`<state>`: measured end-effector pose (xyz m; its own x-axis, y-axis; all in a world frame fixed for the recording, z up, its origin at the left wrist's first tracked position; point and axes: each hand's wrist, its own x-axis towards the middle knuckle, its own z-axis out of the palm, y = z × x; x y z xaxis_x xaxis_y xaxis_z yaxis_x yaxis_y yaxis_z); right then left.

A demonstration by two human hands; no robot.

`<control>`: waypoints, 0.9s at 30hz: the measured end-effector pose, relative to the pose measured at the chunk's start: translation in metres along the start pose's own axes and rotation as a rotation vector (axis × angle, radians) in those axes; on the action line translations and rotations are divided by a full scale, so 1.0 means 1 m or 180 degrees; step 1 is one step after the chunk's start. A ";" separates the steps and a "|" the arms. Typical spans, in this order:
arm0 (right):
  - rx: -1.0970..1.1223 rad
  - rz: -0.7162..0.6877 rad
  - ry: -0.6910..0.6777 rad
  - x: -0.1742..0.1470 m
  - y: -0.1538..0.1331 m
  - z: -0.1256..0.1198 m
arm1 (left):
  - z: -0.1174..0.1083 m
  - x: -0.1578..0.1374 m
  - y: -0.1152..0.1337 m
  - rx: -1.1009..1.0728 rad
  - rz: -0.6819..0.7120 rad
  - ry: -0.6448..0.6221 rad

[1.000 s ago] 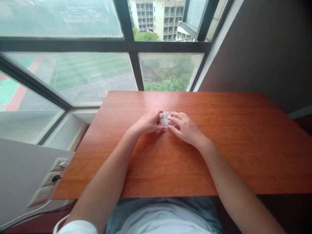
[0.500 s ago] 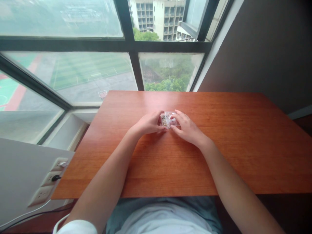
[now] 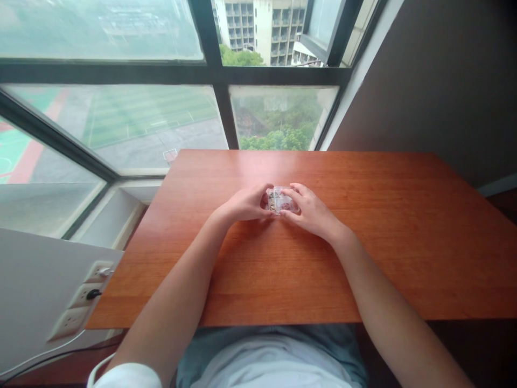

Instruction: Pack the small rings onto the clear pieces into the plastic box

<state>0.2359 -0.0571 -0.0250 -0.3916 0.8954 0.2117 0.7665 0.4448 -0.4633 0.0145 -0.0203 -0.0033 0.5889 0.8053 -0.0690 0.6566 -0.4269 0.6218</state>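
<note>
A small clear plastic box lies on the wooden table, between my two hands. Small gold and dark pieces show through its left part, and something reddish through its right part; they are too small to name. My left hand is closed around the box's left end, thumb on the near side and fingers on the far side. From the right, my right hand grips the other end, with one finger lying over the top and the thumb at the near edge. The fingers partly hide both ends of the box.
Framed windows rise behind the table's far edge. On the left wall is a row of power sockets with plugs and cables near the table's left edge. A grey wall stands at the right.
The right hand's fingers have shifted slightly on the box, now reaching a little further over its right part. The left hand keeps its hold nearly unchanged.
</note>
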 end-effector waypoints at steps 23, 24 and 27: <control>0.0065 -0.0141 0.0085 0.001 0.000 -0.002 | 0.001 -0.001 0.004 -0.0065 -0.0008 -0.0027; 0.0074 -0.0141 0.0088 0.001 0.000 -0.002 | 0.001 0.000 0.003 -0.0065 -0.0007 -0.0030; 0.0101 -0.0139 0.0091 0.001 0.002 -0.002 | 0.002 0.000 0.002 -0.0074 0.0006 -0.0019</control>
<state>0.2375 -0.0551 -0.0237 -0.4092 0.8756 0.2567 0.7323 0.4830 -0.4801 0.0167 -0.0215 -0.0033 0.5929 0.8020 -0.0725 0.6445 -0.4187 0.6397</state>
